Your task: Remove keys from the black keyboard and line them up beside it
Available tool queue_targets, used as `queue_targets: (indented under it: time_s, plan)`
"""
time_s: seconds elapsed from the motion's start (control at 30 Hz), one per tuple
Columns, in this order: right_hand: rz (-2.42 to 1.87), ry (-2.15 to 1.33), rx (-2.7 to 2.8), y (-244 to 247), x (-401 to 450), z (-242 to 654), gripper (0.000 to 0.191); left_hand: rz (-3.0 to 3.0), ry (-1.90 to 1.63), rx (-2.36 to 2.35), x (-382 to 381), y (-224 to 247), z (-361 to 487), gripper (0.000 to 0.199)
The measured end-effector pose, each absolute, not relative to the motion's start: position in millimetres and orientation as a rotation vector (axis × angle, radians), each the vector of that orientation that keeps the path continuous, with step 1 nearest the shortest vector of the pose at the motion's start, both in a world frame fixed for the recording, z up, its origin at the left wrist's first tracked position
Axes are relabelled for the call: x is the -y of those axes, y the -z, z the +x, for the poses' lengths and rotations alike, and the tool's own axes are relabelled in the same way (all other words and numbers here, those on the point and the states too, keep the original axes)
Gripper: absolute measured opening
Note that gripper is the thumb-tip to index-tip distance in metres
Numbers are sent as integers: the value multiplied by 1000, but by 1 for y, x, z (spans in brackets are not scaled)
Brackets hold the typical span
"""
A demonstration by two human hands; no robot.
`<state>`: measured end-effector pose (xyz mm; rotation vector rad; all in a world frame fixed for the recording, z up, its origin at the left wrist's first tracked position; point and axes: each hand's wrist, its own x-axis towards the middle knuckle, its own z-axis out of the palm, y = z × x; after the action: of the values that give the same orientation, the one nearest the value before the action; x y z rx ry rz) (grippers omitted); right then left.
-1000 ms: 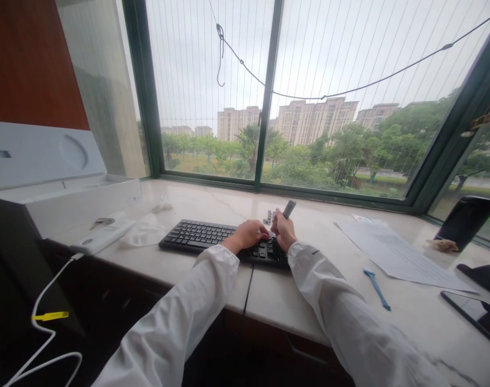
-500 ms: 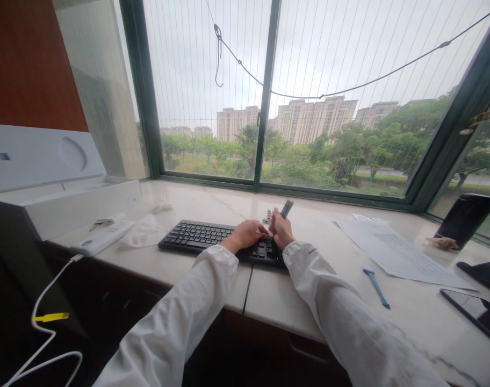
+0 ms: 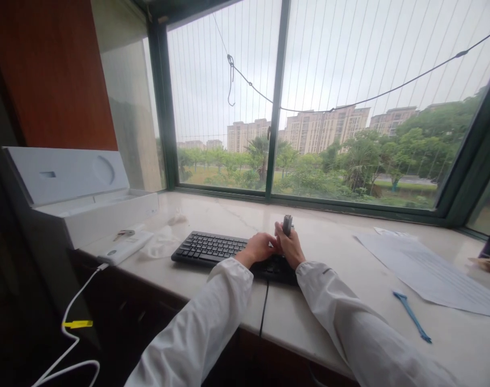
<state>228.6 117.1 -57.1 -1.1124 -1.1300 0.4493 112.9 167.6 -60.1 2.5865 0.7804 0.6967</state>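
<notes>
While the left hand (image 3: 260,248) lies flat steadying the keyboard (image 3: 232,250) near the desk's (image 3: 333,322) front edge, the right hand's (image 3: 290,248) grip closes on an upright tool (image 3: 287,224).

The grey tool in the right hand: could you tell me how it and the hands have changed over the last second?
The grey tool, tilted to the right a second ago, now stands nearly upright in the right hand. That hand's grip on it has not let go. The left hand still rests on the right end of the black keyboard. The camera has swung slightly left, so things sit further right in view; the blue tool and papers lie as before.
</notes>
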Motion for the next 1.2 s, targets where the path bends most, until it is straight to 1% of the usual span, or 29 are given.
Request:
queue_targets:
  time_s: [0.17,0.4,0.9,1.2]
  plan:
    - [-1160,-423,1194,53,-111,225,46,2606,-676,-814,-168,60,114,21]
    - [-1118,-550,1219,53,-108,222,45,2612,-619,-896,-165,55,113,25]
    - [-1151,-366,1347,55,-106,225,44,2533,-620,-910,-169,58,115,29]
    - [-1164,-371,1341,52,-102,223,45,2542,-578,-956,-167,54,116,30]
